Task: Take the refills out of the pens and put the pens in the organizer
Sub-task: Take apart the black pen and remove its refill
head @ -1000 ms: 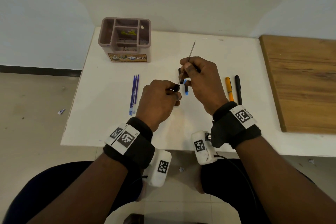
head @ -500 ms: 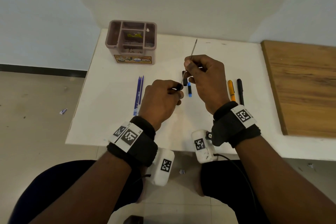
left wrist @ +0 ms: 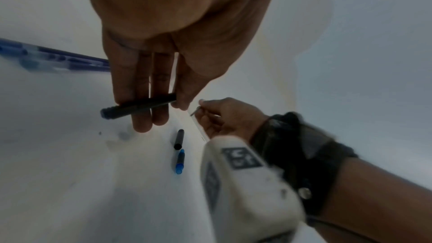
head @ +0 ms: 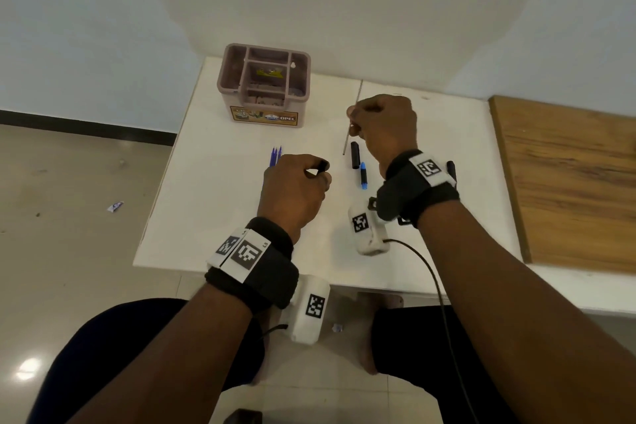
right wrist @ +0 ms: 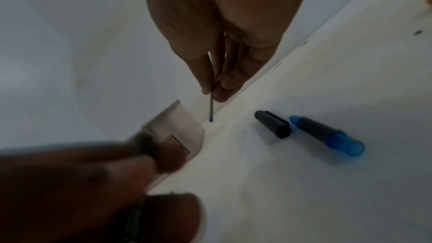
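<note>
My left hand [head: 318, 174] grips a black pen barrel [left wrist: 140, 106] low over the white table [head: 213, 217]. My right hand [head: 354, 120] pinches a thin dark refill [head: 351, 117] between thumb and finger, clear of the barrel and to its right. The refill [right wrist: 211, 106] points down towards the table. The brown organizer [head: 265, 86] stands at the back left, its compartments open upward. A black cap [head: 355, 155] and a blue pen piece [head: 363, 175] lie between my hands. Several blue refills [head: 275, 155] lie left of my left hand.
A black pen [head: 451, 169] lies right of my right wrist, partly hidden by it. A wooden board [head: 564, 182] covers the table's right side. The table's front edge runs just beyond my wrists, and a wall stands behind the organizer.
The refill's lower end has come out of the barrel. My right hand has moved away from the left hand, towards the back of the table, carrying the refill.
</note>
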